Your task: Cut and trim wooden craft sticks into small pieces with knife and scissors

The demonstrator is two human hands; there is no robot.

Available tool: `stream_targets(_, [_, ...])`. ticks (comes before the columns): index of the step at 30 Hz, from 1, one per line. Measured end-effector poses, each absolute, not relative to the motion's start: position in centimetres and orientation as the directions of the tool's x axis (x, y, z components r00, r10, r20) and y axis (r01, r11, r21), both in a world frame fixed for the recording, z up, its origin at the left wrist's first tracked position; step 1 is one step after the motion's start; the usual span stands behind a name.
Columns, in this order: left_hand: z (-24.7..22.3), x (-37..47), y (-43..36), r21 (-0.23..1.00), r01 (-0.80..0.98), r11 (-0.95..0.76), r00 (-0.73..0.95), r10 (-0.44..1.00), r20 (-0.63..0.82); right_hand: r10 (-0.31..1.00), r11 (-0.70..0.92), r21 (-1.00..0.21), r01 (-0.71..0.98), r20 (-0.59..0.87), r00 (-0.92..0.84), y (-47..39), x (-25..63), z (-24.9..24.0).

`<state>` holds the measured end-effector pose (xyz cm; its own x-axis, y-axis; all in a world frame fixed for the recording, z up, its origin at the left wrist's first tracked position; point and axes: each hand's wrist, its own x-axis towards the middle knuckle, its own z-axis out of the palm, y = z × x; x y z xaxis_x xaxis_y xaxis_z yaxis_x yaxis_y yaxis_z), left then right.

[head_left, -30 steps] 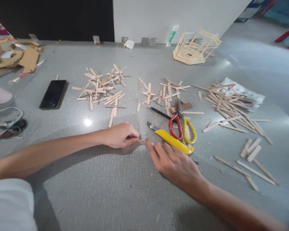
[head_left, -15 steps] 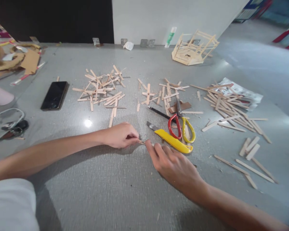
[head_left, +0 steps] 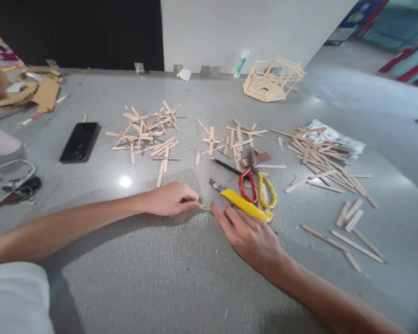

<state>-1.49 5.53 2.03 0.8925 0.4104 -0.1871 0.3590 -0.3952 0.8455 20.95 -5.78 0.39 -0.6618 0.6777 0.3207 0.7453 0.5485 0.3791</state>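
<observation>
Between my two hands a thin wooden craft stick (head_left: pixel 205 208) spans the gap, just above the grey table. My left hand (head_left: pixel 172 199) is closed, pinching the stick's left end between thumb and fingers. The fingers of my right hand (head_left: pixel 247 232) are closed around its other end, which they mostly hide. Right behind my right hand lies a yellow utility knife (head_left: pixel 245 204) with its blade out. Scissors (head_left: pixel 256 183) with one red and one yellow handle loop rest beyond it, partly over a black pencil or pen (head_left: pixel 226 166).
Loose craft sticks lie in a left pile (head_left: pixel 149 130) and a right pile (head_left: pixel 322 155) beside a plastic wrapper (head_left: pixel 351 144). A stick-built frame (head_left: pixel 271 83) and a glue tube (head_left: pixel 241 64) stand at the back. A phone (head_left: pixel 80 142) and cable (head_left: pixel 24 162) are left.
The camera view has shifted slightly. A little more of the stick shows between my hands, which are a touch farther apart. Both hands keep their hold.
</observation>
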Motion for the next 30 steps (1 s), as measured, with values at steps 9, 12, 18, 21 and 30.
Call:
stream_targets(9, [2.0, -1.6, 5.4, 0.894, 0.392, -0.218, 0.851, 0.454, -0.262, 0.663, 0.523, 0.374, 0.766, 0.385, -0.642, -6.0, 20.8, 0.8])
stream_targets(12, [2.2, -1.5, 5.4, 0.883, 0.406, -0.236, 0.849, 0.454, -0.27, 0.677, 0.525, 0.368, 0.767, 0.366, -0.639, -5.9, 20.7, 0.7])
stream_targets(18, [2.7, -1.4, 5.5, 0.854, 0.44, -0.278, 0.852, 0.43, -0.299, 0.702, 0.488, 0.392, 0.78, 0.355, -0.618, -5.9, 20.2, 0.7])
stream_targets(21, [2.6, -1.4, 5.5, 0.855, 0.436, -0.28, 0.856, 0.423, -0.298, 0.686, 0.495, 0.403, 0.77, 0.362, -0.631, -5.9, 20.2, 0.7])
stream_targets(30, [2.6, -1.4, 5.5, 0.86, 0.441, -0.257, 0.85, 0.429, -0.307, 0.675, 0.498, 0.394, 0.773, 0.383, -0.63, -5.6, 19.9, 0.6])
